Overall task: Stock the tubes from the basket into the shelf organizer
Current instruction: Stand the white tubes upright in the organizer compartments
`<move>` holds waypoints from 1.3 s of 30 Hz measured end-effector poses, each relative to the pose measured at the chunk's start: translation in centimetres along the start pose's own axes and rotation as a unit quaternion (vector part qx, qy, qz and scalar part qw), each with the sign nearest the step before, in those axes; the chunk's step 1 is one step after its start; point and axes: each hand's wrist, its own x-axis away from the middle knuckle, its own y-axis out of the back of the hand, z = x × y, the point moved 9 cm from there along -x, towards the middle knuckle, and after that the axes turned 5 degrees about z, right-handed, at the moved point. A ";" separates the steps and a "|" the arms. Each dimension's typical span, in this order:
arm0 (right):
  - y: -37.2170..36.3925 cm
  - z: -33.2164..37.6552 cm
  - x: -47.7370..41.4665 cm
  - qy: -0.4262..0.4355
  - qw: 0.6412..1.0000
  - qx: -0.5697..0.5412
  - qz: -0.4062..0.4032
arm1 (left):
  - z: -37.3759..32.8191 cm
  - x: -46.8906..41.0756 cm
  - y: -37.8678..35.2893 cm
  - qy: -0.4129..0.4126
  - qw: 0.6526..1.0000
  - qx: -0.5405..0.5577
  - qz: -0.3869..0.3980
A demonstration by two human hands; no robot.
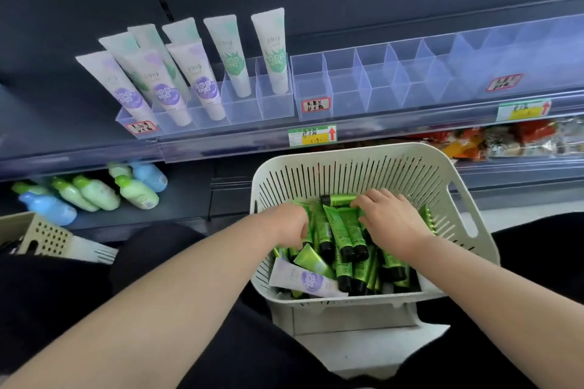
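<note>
Left hand [292,224]: curled round green tubes [343,232] in the basket [347,164].
Right hand [390,219]: fingers bent onto the green tubes, hold unclear.
Organizer [344,88]: clear slots above.

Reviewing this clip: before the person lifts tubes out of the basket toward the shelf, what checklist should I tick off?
1. The left hand and right hand rest on the green tubes in the basket: ok.
2. Secure grip on a tube: cannot tell, fingertips are buried.
3. Empty compartments in the clear organizer: ok.
4. Only one kind of tube in the basket: not ok, a white-and-purple tube lies among them.
5. Path up to the organizer looks unobstructed: ok.
</note>
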 end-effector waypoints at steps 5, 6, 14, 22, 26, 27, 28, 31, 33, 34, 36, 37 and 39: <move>-2.1 0.8 0.1 0.001 0.999 -0.028 0.028 | 0.1 -0.3 -4.1 0.040 0.992 -0.090 0.079; -2.3 1.0 0.1 0.002 0.999 -0.034 0.030 | 0.2 -0.3 -4.4 0.051 0.991 -0.100 0.076; -2.5 0.6 0.2 -0.010 0.998 -0.047 0.039 | -0.3 -0.4 -5.0 0.079 0.981 -0.170 0.052; -3.0 -3.4 0.6 -0.118 0.988 -0.045 0.090 | -0.8 -1.1 -3.4 0.016 0.998 0.022 0.057; -5.1 -6.1 1.5 -0.203 0.961 -0.079 0.171 | -0.2 -1.7 1.5 0.004 0.954 0.290 -0.077; -5.6 -6.4 1.7 -0.217 0.953 -0.095 0.190 | -0.3 -1.8 2.4 -0.001 0.941 0.324 -0.102; -6.1 -6.6 1.9 -0.229 0.946 -0.114 0.201 | -0.4 -1.9 3.2 -0.006 0.931 0.344 -0.124; -6.4 -7.3 2.2 -0.261 0.936 -0.153 0.180 | -1.0 -2.5 4.6 -0.017 0.927 0.335 -0.166; -6.2 -8.0 2.4 -0.283 0.930 -0.170 0.164 | -1.4 -3.0 5.0 -0.017 0.936 0.304 -0.175; -6.3 -8.3 2.5 -0.287 0.928 -0.170 0.168 | -1.6 -3.2 5.0 -0.015 0.939 0.295 -0.176; -6.3 -8.8 2.5 -0.276 0.932 -0.148 0.185 | -1.8 -3.5 4.9 -0.014 0.941 0.288 -0.176; -6.3 -8.8 2.3 -0.263 0.936 -0.129 0.194 | -1.9 -3.7 4.9 -0.016 0.941 0.288 -0.175; -6.3 -8.8 2.0 -0.234 0.945 -0.084 0.211 | -2.1 -3.9 4.9 -0.022 0.941 0.291 -0.171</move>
